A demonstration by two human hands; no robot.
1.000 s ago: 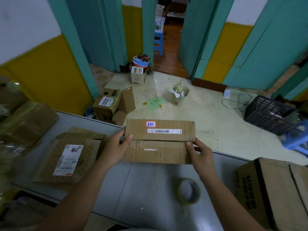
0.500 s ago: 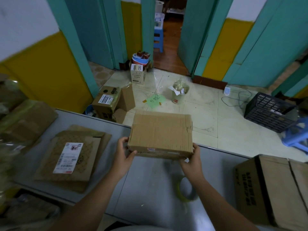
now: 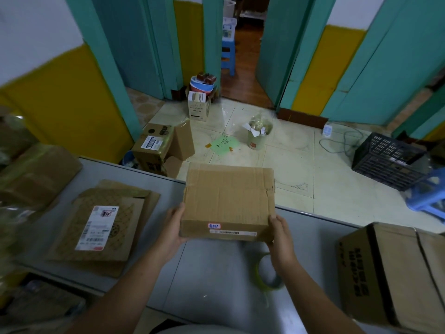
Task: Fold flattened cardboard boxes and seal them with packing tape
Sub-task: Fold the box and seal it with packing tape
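The box [image 3: 228, 201] has been tipped further over, so that its labelled side is turned toward the person and a plain broad face is uppermost. It is held above the far edge of the table [image 3: 212, 273], gripped at its near corners by the left hand [image 3: 172, 231] and right hand [image 3: 280, 237]. A tape roll [image 3: 267, 280] lies below the right wrist.

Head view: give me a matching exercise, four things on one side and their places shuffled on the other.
Things:
1 cardboard box
2 tape roll
3 green note
4 black crate

Places:
A middle of the floor
B held by the left hand and right hand
C floor, far right
D on the grey table, near the right hand

Pairs: 1-B, 2-D, 3-A, 4-C
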